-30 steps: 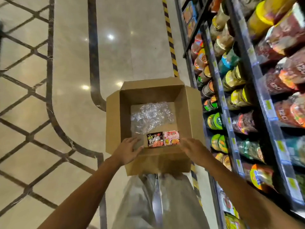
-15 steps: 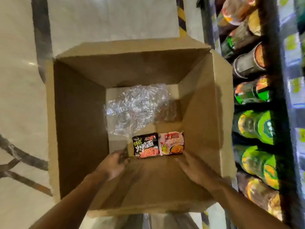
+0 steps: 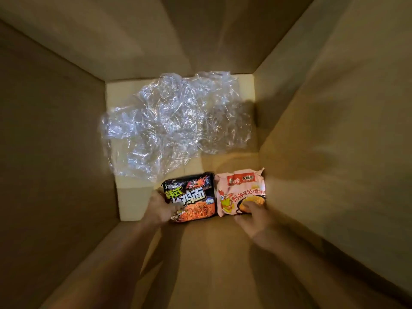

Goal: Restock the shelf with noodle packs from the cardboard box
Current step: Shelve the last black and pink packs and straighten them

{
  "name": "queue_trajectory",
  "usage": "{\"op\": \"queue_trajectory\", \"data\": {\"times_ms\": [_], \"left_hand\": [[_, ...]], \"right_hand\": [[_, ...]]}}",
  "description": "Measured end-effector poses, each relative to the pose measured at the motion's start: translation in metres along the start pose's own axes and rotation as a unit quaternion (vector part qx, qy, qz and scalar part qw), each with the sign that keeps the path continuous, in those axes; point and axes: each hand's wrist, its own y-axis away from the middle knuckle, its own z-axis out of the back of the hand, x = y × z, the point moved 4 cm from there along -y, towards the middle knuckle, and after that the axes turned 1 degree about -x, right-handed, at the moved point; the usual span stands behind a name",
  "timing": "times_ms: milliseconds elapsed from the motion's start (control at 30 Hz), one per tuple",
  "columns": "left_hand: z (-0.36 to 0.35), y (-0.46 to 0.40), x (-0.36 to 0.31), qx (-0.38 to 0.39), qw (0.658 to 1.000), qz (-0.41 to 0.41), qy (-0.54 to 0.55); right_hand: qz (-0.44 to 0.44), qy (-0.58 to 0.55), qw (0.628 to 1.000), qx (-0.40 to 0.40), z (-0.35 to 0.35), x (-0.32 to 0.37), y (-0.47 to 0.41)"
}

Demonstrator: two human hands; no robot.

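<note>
— Noodle packs, how many, and where do they lie?

— Two, side by side on the floor of the cardboard box [image 3: 66, 152], against its near wall. The black noodle pack [image 3: 192, 195] is on the left, with white and green characters over a picture of red noodles. The pink noodle pack [image 3: 242, 191] is on the right, with a cartoon chicken and a red label along its top edge. Their inner edges touch, or nearly so.

— And the hands?

— Both reach down deep into the box, forearms coming in from the near side. The left hand [image 3: 159, 210] grips the black pack at its lower left corner, thumb lying over the printed front, fingers curled behind. The right hand [image 3: 254, 217] pinches the pink pack at its lower edge, thumb pressed on the picture of the bowl. Both are a little blurred, so I cannot count the fingers under either pack.

— Are the packs off the bottom?

— I cannot tell. They look flat or only slightly tipped toward the camera.

— Anything else in there?

— A crumpled sheet of clear plastic wrap [image 3: 174, 121], spread across the far half of the floor and riding up against the left wall. Its near edge comes just beside the top of the black pack. A pale strip of the box floor shows between the wrap and the left hand. The brown walls fill everything around.
</note>
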Motion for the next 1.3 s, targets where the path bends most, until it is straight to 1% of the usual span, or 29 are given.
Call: {"op": "queue_trajectory", "data": {"times_ms": [100, 167, 267, 367, 500, 567, 667, 700, 800, 833, 933, 967, 1033, 1200, 1300], "left_hand": [[-0.012, -0.003, -0.002, -0.023, 0.995, 0.013, 0.092], [-0.015, 0.003, -0.003, -0.020, 0.994, 0.015, 0.107], [-0.008, 0.021, -0.009, -0.034, 0.993, -0.005, 0.112], [0.005, 0.047, -0.018, -0.031, 0.990, -0.025, 0.133], [0.031, 0.074, -0.020, -0.055, 0.995, -0.078, 0.042], [0.046, 0.083, -0.021, -0.074, 0.992, -0.102, -0.011], [0.066, 0.085, -0.020, -0.078, 0.988, -0.126, -0.051], [0.070, 0.083, -0.020, -0.079, 0.986, -0.134, -0.056], [0.075, 0.077, -0.019, -0.091, 0.985, -0.136, -0.050], [0.075, 0.075, -0.019, -0.095, 0.986, -0.131, -0.048], [0.070, 0.068, -0.016, -0.089, 0.985, -0.131, -0.060], [0.068, 0.067, -0.016, -0.088, 0.986, -0.129, -0.061], [0.065, 0.064, -0.015, -0.090, 0.987, -0.122, -0.057], [0.062, 0.058, -0.008, -0.111, 0.987, -0.111, -0.043], [0.066, 0.065, -0.006, -0.116, 0.988, -0.102, -0.026]], "right_hand": [[-0.009, -0.019, 1.000, -0.004, -0.004, -0.013, -0.002], [-0.019, -0.029, 0.999, -0.015, -0.004, -0.016, 0.000], [-0.031, -0.065, 0.997, -0.033, -0.002, -0.016, 0.001], [-0.059, -0.094, 0.991, -0.079, 0.000, -0.016, -0.007], [-0.089, -0.160, 0.974, -0.133, -0.001, -0.012, -0.025], [-0.084, -0.177, 0.970, -0.144, -0.007, -0.007, -0.030], [-0.095, -0.185, 0.967, -0.146, -0.018, -0.004, -0.038], [-0.098, -0.192, 0.965, -0.148, -0.019, -0.007, -0.043], [-0.112, -0.266, 0.944, -0.158, -0.025, -0.029, -0.067], [-0.117, -0.269, 0.942, -0.160, -0.026, -0.034, -0.073], [-0.123, -0.225, 0.952, -0.167, -0.021, -0.017, -0.069], [-0.137, -0.213, 0.953, -0.168, -0.022, -0.010, -0.066], [-0.157, -0.218, 0.948, -0.172, -0.027, -0.001, -0.066], [-0.178, -0.237, 0.935, -0.196, -0.042, -0.002, -0.080], [-0.176, -0.231, 0.940, -0.180, -0.042, -0.005, -0.078]]}}
